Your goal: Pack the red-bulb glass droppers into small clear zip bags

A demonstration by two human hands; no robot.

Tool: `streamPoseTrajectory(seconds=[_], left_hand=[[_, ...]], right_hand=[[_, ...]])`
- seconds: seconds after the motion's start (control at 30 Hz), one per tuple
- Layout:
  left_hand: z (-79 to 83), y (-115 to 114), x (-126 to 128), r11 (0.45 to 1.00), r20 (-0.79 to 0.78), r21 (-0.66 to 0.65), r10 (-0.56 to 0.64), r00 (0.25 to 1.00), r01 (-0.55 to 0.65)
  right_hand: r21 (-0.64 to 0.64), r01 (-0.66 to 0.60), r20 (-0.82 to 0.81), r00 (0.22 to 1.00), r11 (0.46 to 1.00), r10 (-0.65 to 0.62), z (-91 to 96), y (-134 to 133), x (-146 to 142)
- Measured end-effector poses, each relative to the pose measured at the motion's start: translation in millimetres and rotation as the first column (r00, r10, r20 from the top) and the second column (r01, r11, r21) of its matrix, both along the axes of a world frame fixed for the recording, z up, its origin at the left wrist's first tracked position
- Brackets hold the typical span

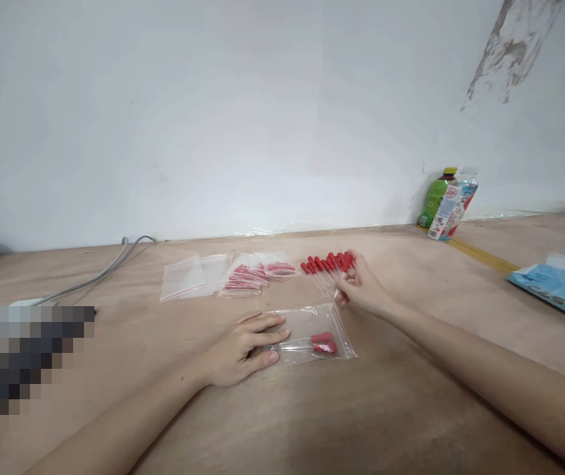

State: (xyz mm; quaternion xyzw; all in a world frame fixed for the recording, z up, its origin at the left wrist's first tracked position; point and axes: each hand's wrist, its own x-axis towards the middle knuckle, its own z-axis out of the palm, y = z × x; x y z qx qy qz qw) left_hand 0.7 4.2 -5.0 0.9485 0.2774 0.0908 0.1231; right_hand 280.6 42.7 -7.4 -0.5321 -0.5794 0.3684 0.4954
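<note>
My left hand (243, 346) lies flat, fingers spread, on the left end of a clear zip bag (297, 316). Inside that bag are droppers (325, 343) with red bulbs, their tubes pointing toward my left fingers. Beyond the bag's right end, my right hand (356, 284) is closed at the right end of a row of loose red-bulbed droppers (317, 264). Its fingers are curled around a dropper there, partly hiding it. The thin clear tubes of the others slant down toward my right fingers.
Left of the loose droppers lie filled bags (245, 277) with red bulbs and flat zip bags (183, 278). A grey cable (99, 274) runs at the left. A green bottle (433, 201) and a carton (451, 211) stand by the wall; a blue packet (560, 287) lies far right.
</note>
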Motion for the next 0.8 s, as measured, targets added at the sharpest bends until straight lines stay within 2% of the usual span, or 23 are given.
streamPoseTrajectory(seconds=[0.1,0.17,0.4,0.53,0.7,0.8], left_hand=[[-0.7,0.8,0.1,1.0,-0.005,0.009,0.002,1.0,-0.002],[-0.6,1.1,0.1,1.0,-0.013,0.011,0.003,1.0,-0.003],[-0.1,0.5,-0.2,1.0,-0.031,0.005,0.011,0.999,-0.011],[-0.8,0.7,-0.6,1.0,-0.024,0.016,0.003,1.0,-0.003],[1.1,-0.6,-0.5,1.0,-0.032,0.021,-0.002,0.999,0.003],[2.5,-1.6,-0.1,1.0,-0.03,0.024,0.002,1.0,-0.001]], right_hand=[[0.003,0.076,-0.16,0.984,0.997,-0.074,-19.0,-13.7,13.0],[-0.008,0.13,-0.224,0.966,0.991,-0.129,-23.4,-18.7,15.3],[-0.037,0.166,-0.247,0.954,0.985,-0.17,-12.8,-29.3,10.9],[-0.07,0.102,-0.317,0.941,0.992,-0.119,-15.3,-37.2,5.3],[-0.153,-0.047,-0.477,0.879,0.987,-0.032,-21.2,-42.9,-3.8],[-0.145,-0.118,-0.406,0.913,0.982,0.05,-19.7,-43.3,-0.4]])
